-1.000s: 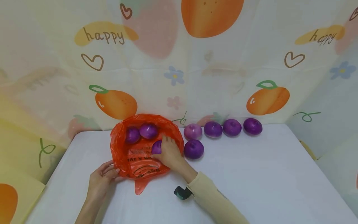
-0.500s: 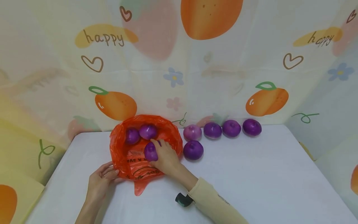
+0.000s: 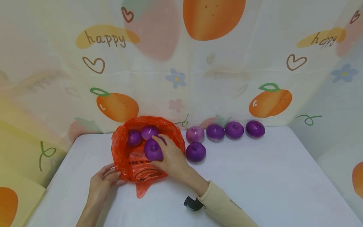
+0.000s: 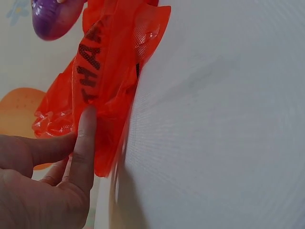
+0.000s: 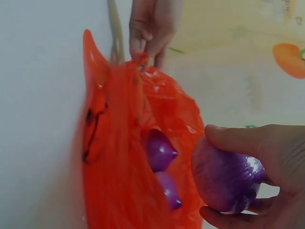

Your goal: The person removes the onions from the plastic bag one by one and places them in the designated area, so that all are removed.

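My right hand [image 3: 174,159] grips a purple onion [image 3: 153,149] between curled fingers and thumb, at the mouth of a red plastic bag [image 3: 119,157]. In the right wrist view this held onion [image 5: 224,176] is in front of the bag's opening. Two more purple onions lie inside the bag, one at the left [image 3: 134,137] and one beside it [image 3: 149,132]. At the bag's near left edge my left hand [image 3: 100,183] pinches the plastic, thumb on one side and fingers on the other. The left wrist view shows this pinch on the bag [image 4: 102,86] up close.
Several purple onions stand on the white table [image 3: 255,176] right of the bag: a row at the back, ending in a dark one [image 3: 255,129], and one nearer [image 3: 196,152]. A fruit-printed cloth [image 3: 221,88] hangs behind. A dark object [image 3: 193,204] shows by the right sleeve.
The held onion, partly hidden behind my right hand before, has shifted left and now shows larger and more fully. My right forearm has moved slightly right. The left hand keeps its place.
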Available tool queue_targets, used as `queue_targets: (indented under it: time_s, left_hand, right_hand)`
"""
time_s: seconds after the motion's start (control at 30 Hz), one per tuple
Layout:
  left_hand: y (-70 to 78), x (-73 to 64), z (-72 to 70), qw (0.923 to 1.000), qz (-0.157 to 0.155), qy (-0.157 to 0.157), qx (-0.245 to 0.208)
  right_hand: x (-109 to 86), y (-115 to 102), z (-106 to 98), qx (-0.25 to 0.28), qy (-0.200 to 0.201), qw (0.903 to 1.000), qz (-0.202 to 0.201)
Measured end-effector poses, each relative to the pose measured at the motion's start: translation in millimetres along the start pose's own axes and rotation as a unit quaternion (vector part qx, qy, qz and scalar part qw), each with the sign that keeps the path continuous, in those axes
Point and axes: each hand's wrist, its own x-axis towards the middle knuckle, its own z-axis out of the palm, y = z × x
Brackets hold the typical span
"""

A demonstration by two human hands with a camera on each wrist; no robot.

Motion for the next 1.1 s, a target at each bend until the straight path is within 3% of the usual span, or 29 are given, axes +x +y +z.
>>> queue_targets:
  time_s: [0.33, 0.77, 1.1]
  left_hand:
    - [-1.4, -1.0, -2.0, 0.999, 0.005, -0.013, -0.042]
    - [-6.8, 1.7, 1.1, 0.9997, -0.003, -0.006, -0.021]
    - [-2.3, 0.0, -3.1, 0.9999, 0.004, -0.012, -0.006]
  right_hand:
    - [-6.0, 16, -21, -0.002, 0.022, 0.9997, 0.015]
    - [-18.7, 52, -45, 0.014, 0.103, 0.9937, 0.044]
    - [-30.3, 80, -72, -0.01, 0.101, 0.9933, 0.057]
